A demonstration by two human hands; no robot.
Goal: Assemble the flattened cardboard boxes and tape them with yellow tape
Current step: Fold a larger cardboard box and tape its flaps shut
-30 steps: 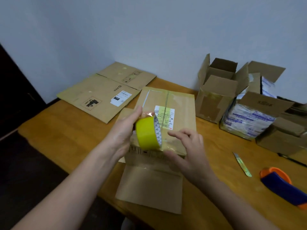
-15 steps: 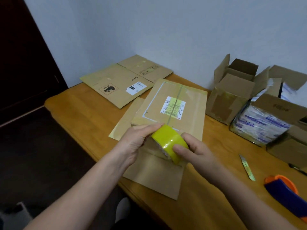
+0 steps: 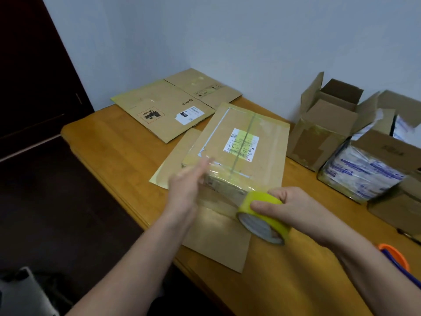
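A cardboard box (image 3: 241, 142) with a white shipping label stands on the wooden table (image 3: 114, 142), its flaps spread flat around it. My right hand (image 3: 287, 208) grips the yellow tape roll (image 3: 262, 215) at the box's near right corner. A pale translucent strip of tape (image 3: 223, 185) stretches from the roll leftward across the box's near face. My left hand (image 3: 186, 188), blurred, holds the strip's free end at the near left corner of the box. Two flattened boxes (image 3: 166, 110) lie at the table's far left.
Two opened boxes (image 3: 328, 124) stand against the wall at right; one (image 3: 369, 169) holds plastic-wrapped goods. A blue and orange tape dispenser (image 3: 396, 261) lies at the right edge. A dark door (image 3: 34, 76) and the floor are to the left.
The roll passed from my left hand into my right and moved right. My left hand drew a length of tape out to the left along the box's near face. The view shifted left.
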